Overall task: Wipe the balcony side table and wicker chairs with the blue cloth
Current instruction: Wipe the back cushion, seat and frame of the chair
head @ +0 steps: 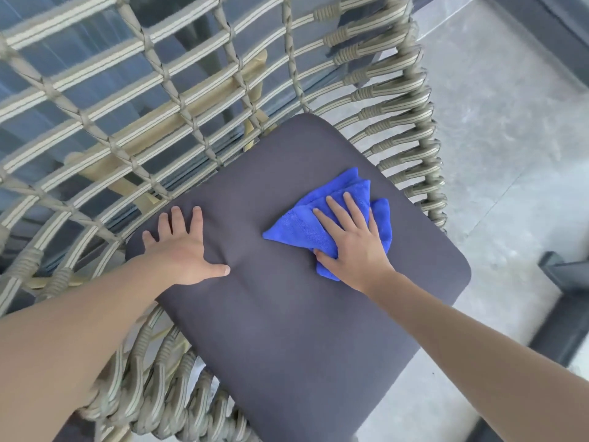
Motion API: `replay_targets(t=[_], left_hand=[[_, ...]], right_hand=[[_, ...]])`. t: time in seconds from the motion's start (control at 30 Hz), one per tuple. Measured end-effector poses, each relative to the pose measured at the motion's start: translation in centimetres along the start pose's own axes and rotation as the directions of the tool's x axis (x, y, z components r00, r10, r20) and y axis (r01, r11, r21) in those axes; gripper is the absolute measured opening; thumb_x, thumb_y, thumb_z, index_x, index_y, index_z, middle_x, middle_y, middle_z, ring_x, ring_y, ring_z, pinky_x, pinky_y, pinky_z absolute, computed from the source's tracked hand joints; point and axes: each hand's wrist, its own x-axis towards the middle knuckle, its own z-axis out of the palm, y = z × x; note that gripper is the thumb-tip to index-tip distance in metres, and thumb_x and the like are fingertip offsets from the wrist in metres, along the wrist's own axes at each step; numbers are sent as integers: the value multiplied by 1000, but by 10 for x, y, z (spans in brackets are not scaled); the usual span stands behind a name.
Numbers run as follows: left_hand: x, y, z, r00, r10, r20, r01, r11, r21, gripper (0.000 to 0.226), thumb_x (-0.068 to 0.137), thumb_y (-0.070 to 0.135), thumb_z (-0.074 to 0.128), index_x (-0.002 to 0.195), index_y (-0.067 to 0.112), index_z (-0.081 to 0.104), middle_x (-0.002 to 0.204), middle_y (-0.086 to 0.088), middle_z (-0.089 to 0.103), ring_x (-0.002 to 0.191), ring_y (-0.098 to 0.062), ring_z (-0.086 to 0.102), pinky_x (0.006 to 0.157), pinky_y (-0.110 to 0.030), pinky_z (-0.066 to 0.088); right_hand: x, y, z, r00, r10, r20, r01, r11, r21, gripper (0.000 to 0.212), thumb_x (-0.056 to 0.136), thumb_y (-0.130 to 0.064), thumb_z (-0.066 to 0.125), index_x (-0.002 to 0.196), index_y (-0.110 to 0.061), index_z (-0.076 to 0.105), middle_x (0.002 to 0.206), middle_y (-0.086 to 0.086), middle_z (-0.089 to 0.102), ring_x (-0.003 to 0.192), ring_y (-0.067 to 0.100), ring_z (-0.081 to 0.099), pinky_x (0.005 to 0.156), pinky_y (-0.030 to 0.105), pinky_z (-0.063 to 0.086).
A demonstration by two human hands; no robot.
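Observation:
A wicker chair (392,100) with a woven beige back and sides fills the view, holding a dark grey seat cushion (287,320). The crumpled blue cloth (299,224) lies on the cushion's far right part. My right hand (350,240) presses flat on the cloth with straight fingers spread. My left hand (185,247) rests flat on the cushion's left side, fingers spread and thumb out, holding nothing.
Pale grey balcony floor (497,173) lies to the right of the chair. A dark metal frame (564,301) stands at the right edge. Glass railing shows through the woven chair back (95,100).

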Motion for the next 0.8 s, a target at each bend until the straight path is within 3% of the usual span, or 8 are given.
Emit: replay_targets(t=[0.17, 0.33, 0.47, 0.67, 0.8], left_hand=[[-5, 4, 0, 1000, 1, -7, -1, 1000, -10, 140, 73, 87, 62, 157, 23, -30, 169, -14, -24, 157, -35, -16, 126, -59, 7], [-5, 5, 1, 1000, -9, -15, 9, 1000, 1, 141, 71, 88, 63, 157, 24, -29, 169, -13, -23, 158, -34, -15, 126, -58, 9], [-5, 7, 0, 1000, -9, -21, 9, 1000, 17, 140, 72, 87, 63, 158, 24, -28, 170, -14, -21, 158, -34, -14, 125, -58, 10], [-2, 11, 4, 1000, 8, -21, -7, 999, 35, 140, 72, 89, 61, 158, 23, -28, 169, -14, -21, 158, -35, -14, 125, -58, 11], [-1, 17, 7, 999, 48, -16, -48, 998, 35, 140, 72, 90, 59, 157, 22, -30, 169, -15, -23, 157, -36, -15, 126, -59, 9]], right_hand=[[-75, 30, 0, 997, 68, -45, -68, 998, -1, 74, 88, -56, 51, 156, -29, 43, 164, -4, 36, 158, 26, 15, 123, 57, 21], [-139, 57, 1, 992, 113, -55, -112, 993, 34, 73, 83, -47, 58, 153, -26, 49, 162, -4, 41, 156, 27, 26, 117, 59, 32], [-172, 66, -4, 991, 118, -65, -115, 992, 50, 71, 82, -38, 60, 151, -27, 52, 161, -8, 41, 155, 22, 28, 119, 48, 31], [-167, 57, -25, 975, 182, -127, -155, 969, 194, 55, 89, -34, 54, 142, -25, 61, 149, -9, 54, 143, 17, 44, 109, 45, 44], [-120, 30, -55, 973, 128, -191, -64, 948, 310, 59, 85, -27, 53, 143, -21, 61, 146, -5, 56, 137, 19, 49, 116, 38, 38]])
